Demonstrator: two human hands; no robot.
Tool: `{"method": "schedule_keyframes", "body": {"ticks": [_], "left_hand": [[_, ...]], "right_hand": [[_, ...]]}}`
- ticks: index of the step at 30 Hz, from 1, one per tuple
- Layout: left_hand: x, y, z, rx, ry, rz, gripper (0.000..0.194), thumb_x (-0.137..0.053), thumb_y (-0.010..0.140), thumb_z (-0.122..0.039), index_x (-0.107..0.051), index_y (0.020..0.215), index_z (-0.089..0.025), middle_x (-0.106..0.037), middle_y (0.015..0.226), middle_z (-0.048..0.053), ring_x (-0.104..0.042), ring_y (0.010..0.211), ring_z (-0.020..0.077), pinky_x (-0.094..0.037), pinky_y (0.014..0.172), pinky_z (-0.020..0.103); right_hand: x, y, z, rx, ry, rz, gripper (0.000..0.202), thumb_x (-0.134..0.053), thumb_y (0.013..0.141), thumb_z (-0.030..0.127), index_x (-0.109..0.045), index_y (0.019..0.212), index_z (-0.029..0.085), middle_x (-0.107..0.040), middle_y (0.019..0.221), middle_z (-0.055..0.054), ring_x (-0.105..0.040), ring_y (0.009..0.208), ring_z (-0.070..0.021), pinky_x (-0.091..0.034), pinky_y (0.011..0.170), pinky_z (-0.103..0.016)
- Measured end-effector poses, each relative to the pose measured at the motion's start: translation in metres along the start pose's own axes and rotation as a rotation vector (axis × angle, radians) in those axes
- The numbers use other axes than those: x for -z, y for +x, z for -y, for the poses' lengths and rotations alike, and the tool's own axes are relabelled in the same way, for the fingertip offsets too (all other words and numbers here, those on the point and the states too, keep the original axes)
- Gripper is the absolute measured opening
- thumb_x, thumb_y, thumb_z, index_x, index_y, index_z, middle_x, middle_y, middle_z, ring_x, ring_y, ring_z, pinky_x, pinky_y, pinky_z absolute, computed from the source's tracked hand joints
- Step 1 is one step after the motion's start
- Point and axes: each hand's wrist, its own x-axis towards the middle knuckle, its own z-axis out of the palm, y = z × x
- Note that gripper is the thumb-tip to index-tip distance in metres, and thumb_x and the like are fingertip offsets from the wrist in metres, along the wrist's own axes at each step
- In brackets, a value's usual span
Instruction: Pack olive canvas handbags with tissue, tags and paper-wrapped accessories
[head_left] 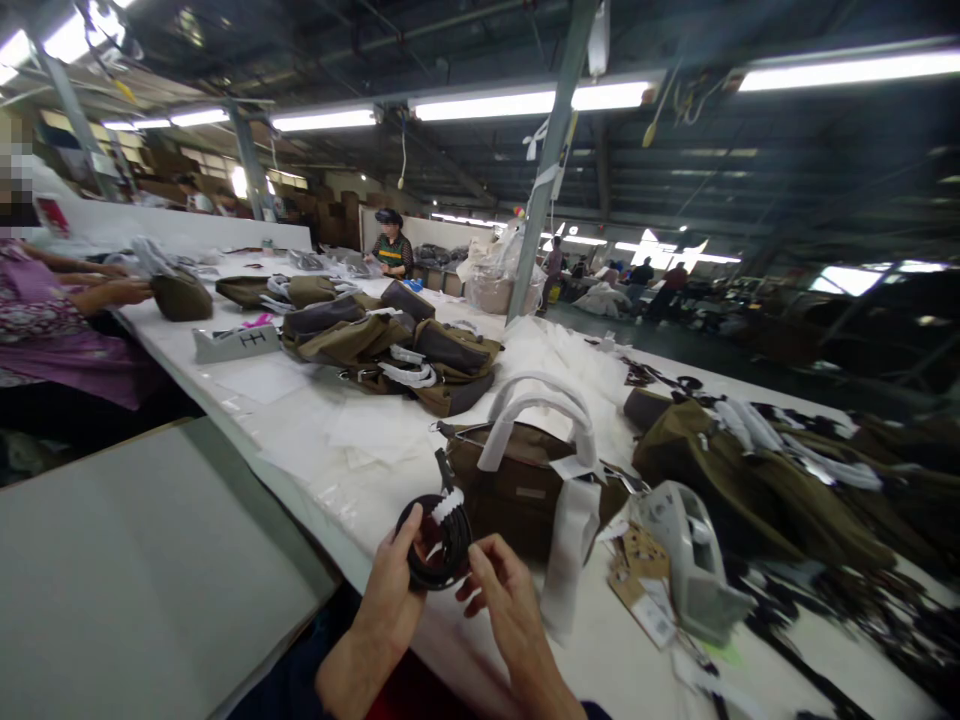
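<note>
The left hand's fingers [407,535] gripped a coiled dark strap [433,582] above the worktop's [322,500] near edge, and the right hand's fingers [480,570] were curled at its side. Bare worktop ran left of the brown bag [517,505], crowded on its right by a tape dispenser [694,560]; the tags' [651,590] print and the bag's small label [531,493] were too small to read.

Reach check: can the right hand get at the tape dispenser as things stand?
Probably yes. The right hand is at the black coil; the tape dispenser sits off to its right, uncovered. A white-wrapped strap and some tags lie between, seemingly low enough to pass over.
</note>
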Motion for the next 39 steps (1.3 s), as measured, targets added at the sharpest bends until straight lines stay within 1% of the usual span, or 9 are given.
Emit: {"method": "schedule_keyframes", "body": {"ticks": [3, 6, 12, 16, 19, 24, 29, 34, 39], "left_hand": [[0.003, -0.001, -0.003, 0.018, 0.023, 0.033, 0.017, -0.069, 0.084, -0.021, -0.069, 0.097, -0.010, -0.073, 0.089, 0.009, -0.069, 0.075, 0.0166, -0.059, 0.066, 0.025], [0.007, 0.001, -0.006, 0.062, 0.049, 0.065, 0.015, -0.067, 0.086, -0.020, -0.070, 0.097, -0.009, -0.074, 0.091, 0.010, -0.070, 0.075, 0.0166, -0.059, 0.067, 0.024], [0.015, 0.008, -0.011, 0.144, 0.071, 0.103, 0.018, -0.065, 0.088, -0.021, -0.069, 0.100, -0.010, -0.075, 0.094, 0.012, -0.071, 0.078, 0.0195, -0.060, 0.072, 0.029], [0.018, 0.009, -0.012, 0.219, 0.054, 0.187, 0.023, -0.066, 0.088, -0.026, -0.069, 0.103, -0.009, -0.074, 0.098, 0.013, -0.072, 0.084, 0.0229, -0.059, 0.081, 0.035], [0.019, 0.010, -0.013, 0.234, 0.040, 0.175, 0.022, -0.065, 0.088, -0.025, -0.069, 0.103, -0.009, -0.075, 0.097, 0.013, -0.072, 0.082, 0.0214, -0.059, 0.081, 0.033], [0.021, 0.012, -0.011, 0.208, 0.065, 0.085, 0.019, -0.066, 0.087, -0.024, -0.069, 0.100, -0.010, -0.075, 0.096, 0.012, -0.072, 0.077, 0.0178, -0.059, 0.073, 0.027], [0.022, 0.012, -0.012, 0.183, 0.091, 0.150, 0.020, -0.071, 0.084, -0.026, -0.070, 0.095, -0.009, -0.075, 0.091, 0.011, -0.071, 0.073, 0.0169, -0.058, 0.069, 0.025], [0.020, 0.011, -0.015, 0.142, 0.108, 0.165, 0.022, -0.075, 0.080, -0.024, -0.071, 0.096, -0.010, -0.075, 0.088, 0.009, -0.070, 0.071, 0.0152, -0.057, 0.066, 0.022], [0.023, 0.010, -0.016, 0.144, 0.119, 0.224, 0.022, -0.076, 0.079, -0.027, -0.070, 0.094, -0.010, -0.075, 0.088, 0.009, -0.070, 0.070, 0.0154, -0.057, 0.066, 0.022]], "right_hand": [[0.011, 0.009, -0.001, 0.033, -0.058, -0.045, 0.036, -0.051, 0.092, 0.053, -0.059, 0.088, 0.018, -0.061, 0.081, -0.003, -0.060, 0.063, -0.0140, -0.045, 0.048, -0.023], [0.017, 0.023, 0.004, 0.097, -0.078, -0.110, 0.035, -0.054, 0.090, 0.050, -0.060, 0.107, 0.020, -0.063, 0.089, -0.004, -0.058, 0.061, -0.0128, -0.048, 0.051, -0.025], [0.009, 0.044, 0.023, 0.089, -0.058, 0.097, 0.040, -0.053, 0.090, 0.042, -0.058, 0.123, 0.021, -0.062, 0.080, -0.001, -0.056, 0.057, -0.0122, -0.049, 0.052, -0.025], [0.005, 0.046, 0.031, 0.035, 0.023, 0.210, 0.033, -0.053, 0.090, 0.037, -0.062, 0.117, 0.022, -0.062, 0.080, -0.001, -0.057, 0.065, -0.0132, -0.049, 0.056, -0.024], [0.005, 0.048, 0.028, -0.016, 0.166, 0.266, 0.028, -0.054, 0.090, 0.037, -0.063, 0.111, 0.022, -0.063, 0.080, 0.000, -0.057, 0.067, -0.0130, -0.048, 0.059, -0.023], [0.003, 0.052, 0.012, -0.110, 0.351, 0.211, 0.034, -0.061, 0.086, 0.043, -0.065, 0.111, 0.020, -0.063, 0.078, -0.001, -0.056, 0.067, -0.0124, -0.045, 0.060, -0.022], [0.003, 0.052, 0.007, -0.132, 0.421, 0.161, 0.031, -0.069, 0.079, 0.030, -0.070, 0.107, 0.017, -0.067, 0.088, -0.003, -0.057, 0.073, -0.0106, -0.046, 0.064, -0.021], [0.007, 0.051, 0.010, -0.192, 0.485, 0.189, 0.032, -0.072, 0.069, 0.019, -0.072, 0.101, 0.014, -0.068, 0.081, -0.003, -0.059, 0.069, -0.0108, -0.048, 0.068, -0.023], [0.007, 0.050, 0.017, -0.213, 0.489, 0.224, 0.028, -0.079, 0.071, 0.032, -0.072, 0.090, 0.011, -0.067, 0.078, -0.004, -0.058, 0.064, -0.0093, -0.049, 0.063, -0.021]]}}
